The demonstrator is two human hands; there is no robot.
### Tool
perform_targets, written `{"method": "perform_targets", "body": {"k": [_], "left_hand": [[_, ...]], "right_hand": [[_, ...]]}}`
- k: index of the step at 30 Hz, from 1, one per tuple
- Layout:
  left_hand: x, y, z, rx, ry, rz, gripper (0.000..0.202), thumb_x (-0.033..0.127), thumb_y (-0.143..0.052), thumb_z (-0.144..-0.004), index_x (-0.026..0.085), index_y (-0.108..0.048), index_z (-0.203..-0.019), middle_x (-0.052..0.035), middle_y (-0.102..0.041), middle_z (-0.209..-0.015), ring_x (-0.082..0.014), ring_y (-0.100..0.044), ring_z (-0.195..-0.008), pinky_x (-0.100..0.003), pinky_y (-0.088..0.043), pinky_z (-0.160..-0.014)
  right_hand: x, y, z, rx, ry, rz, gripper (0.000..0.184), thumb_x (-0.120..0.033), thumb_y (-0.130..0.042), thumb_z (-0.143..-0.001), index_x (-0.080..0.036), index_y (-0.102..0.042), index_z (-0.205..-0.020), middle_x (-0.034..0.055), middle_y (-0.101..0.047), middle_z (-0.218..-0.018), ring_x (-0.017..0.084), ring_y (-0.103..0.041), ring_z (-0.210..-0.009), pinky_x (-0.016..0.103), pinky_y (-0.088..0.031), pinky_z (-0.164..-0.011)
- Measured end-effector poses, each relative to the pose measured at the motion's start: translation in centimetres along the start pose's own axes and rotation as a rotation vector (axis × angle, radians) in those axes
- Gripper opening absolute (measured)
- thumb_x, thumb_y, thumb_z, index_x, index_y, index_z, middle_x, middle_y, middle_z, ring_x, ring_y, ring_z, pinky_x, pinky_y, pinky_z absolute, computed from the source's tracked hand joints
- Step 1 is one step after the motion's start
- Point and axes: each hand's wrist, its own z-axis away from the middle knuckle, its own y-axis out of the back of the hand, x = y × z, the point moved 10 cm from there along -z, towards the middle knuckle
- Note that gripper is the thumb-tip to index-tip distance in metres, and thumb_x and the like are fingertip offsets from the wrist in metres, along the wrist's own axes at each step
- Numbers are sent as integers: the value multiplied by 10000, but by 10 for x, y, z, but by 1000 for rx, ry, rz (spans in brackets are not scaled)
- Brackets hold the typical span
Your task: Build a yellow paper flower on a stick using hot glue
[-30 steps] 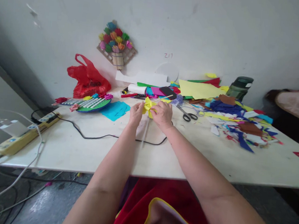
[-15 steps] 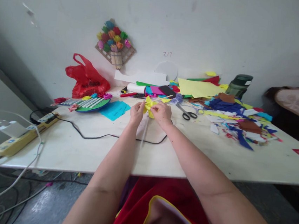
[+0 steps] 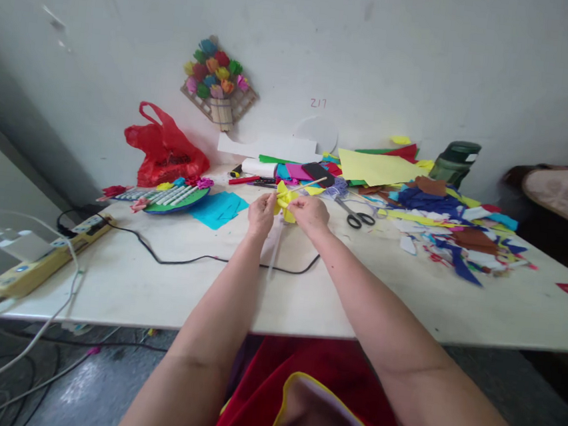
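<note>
Yellow folded paper (image 3: 285, 203) sits lifted just above the bench (image 3: 406, 298), near the middle and toward the far edge, pinched between both hands. My left hand (image 3: 262, 214) nips its 9 o'clock side with fingertips closed on the paper, and my right hand (image 3: 310, 214) grips the 3 o'clock side the same way. I judge the two-sided hold is there to stop the creases from springing apart.

A thin wooden stick (image 3: 313, 183) pokes out from the paper toward 1 o'clock. A pale rod (image 3: 274, 252) runs down from under the paper toward 6 o'clock, crossing the black cable (image 3: 179, 258). I cannot tell whether either is fixed to the paper or merely lies behind it.

The scissors (image 3: 357, 215) lie near my right hand at 3 o'clock, probably left there to be within reach. Beyond them, from 2 to 3 o'clock, spreads a heap of coloured scraps (image 3: 454, 219), with a large yellow sheet (image 3: 376, 168) and a dark green bottle (image 3: 454, 162) against the wall.

At 10 o'clock from my left hand lie a blue sheet (image 3: 219, 208) and a green plate (image 3: 175, 197) carrying rolled paper. A red plastic bag (image 3: 167, 148) stands behind them. The power strip (image 3: 43, 260) rests at the bench's 8 o'clock corner, well apart from the paper work, with the cable trailing from it toward my hands. A bunch of paper flowers (image 3: 219, 79) hangs on the wall at 11 o'clock.
</note>
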Motion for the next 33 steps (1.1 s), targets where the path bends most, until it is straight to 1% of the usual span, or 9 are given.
{"method": "perform_targets", "body": {"k": [7,13,18,21,23,25,28,30,33], "left_hand": [[7,0,3,13,-24,-10,280,439,-612,-789,176,-708,-794,-30,-655,-689,-176,-615,-770,-235,-426,-666],[3,-2,1,-1,-57,-20,274,417,-602,-800,171,-718,-832,-25,-659,-687,-166,-610,-749,-231,-422,-671],[1,-4,0,5,-64,-8,294,424,-604,-791,161,-722,-845,-14,-642,-652,-159,-604,-721,-233,-423,-661],[-6,-5,-1,8,24,95,316,451,-635,-760,151,-716,-816,-16,-647,-661,-156,-610,-709,-239,-442,-653],[-13,-8,-1,-15,108,207,332,464,-662,-735,142,-706,-799,-21,-653,-670,-152,-618,-700,-253,-468,-667],[-20,-11,0,-46,186,312,342,467,-689,-711,134,-692,-788,-30,-663,-690,-152,-629,-700,-275,-498,-690],[-26,-12,2,-71,265,408,343,454,-718,-689,128,-674,-785,-45,-675,-726,-154,-643,-716,-303,-534,-721],[-28,-11,4,-69,301,434,332,436,-727,-688,123,-662,-778,-49,-672,-724,-155,-647,-727,-309,-548,-738],[-29,-9,7,-54,347,451,279,385,-714,-716,119,-646,-764,-49,-665,-718,-149,-645,-727,-314,-561,-750]], "right_hand": [[16,-23,5,-122,-267,-694,103,-152,-663,-622,-175,-589,-555,-65,-475,-425,66,-424,-418,192,-358,-452],[8,-16,23,-178,-411,-793,218,-101,-644,-642,-176,-479,-519,-92,-367,-347,28,-291,-338,166,-231,-357],[8,-19,24,-202,-429,-768,300,-89,-615,-641,-196,-389,-476,-93,-332,-321,30,-270,-334,167,-200,-361],[8,-17,14,-181,-338,-654,253,-130,-626,-637,-190,-444,-472,-71,-385,-351,55,-337,-364,192,-274,-398],[7,-10,7,-148,-238,-461,251,-193,-648,-638,-191,-472,-459,-46,-434,-382,90,-412,-412,222,-330,-442],[-2,6,3,-48,-77,-209,194,-261,-613,-687,-190,-569,-512,-14,-530,-469,133,-500,-510,247,-361,-502],[-27,29,8,139,206,76,171,-289,-560,-765,-213,-713,-767,25,-678,-704,183,-591,-709,279,-392,-620],[-43,32,16,185,388,176,208,-258,-551,-789,-210,-728,-886,50,-701,-812,194,-599,-780,292,-390,-666],[-60,28,27,211,610,270,208,-208,-543,-805,-186,-737,-878,87,-684,-890,206,-574,-833,315,-370,-701]]}}
